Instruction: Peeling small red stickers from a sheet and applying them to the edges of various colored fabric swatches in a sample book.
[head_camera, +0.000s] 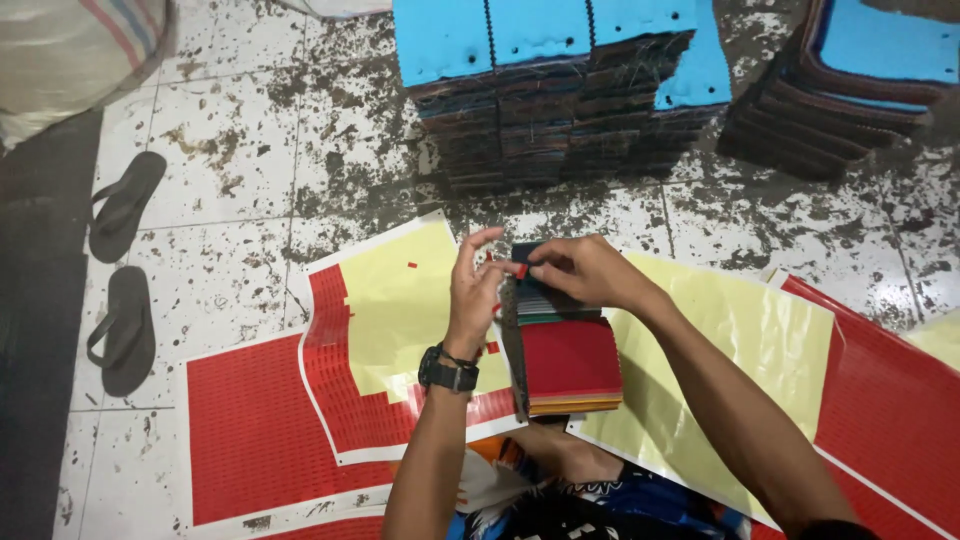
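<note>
Under your arms lie red sticker sheets (260, 430), partly peeled to yellow backing. Beyond your hands stand blue-topped stacks (545, 90). Between your wrists sits the stack of coloured pieces (565, 365), red on top. Your right hand (580, 270) presses its far edge; your left hand (475, 290), fingers spread, pinches a small red sticker (521, 270).

A pair of dark flip-flops (122, 273) lay on the stained white tile floor (250, 150) at the left, one above the other. A striped sack (70, 50) filled the top left corner. Tall stacks of blue-topped foam pieces (545, 90) stood at the top centre, with a lower, slanting stack of blue pieces with dark edges (850, 85) just to their right. A dark mat (35, 320) ran down the left edge.
</note>
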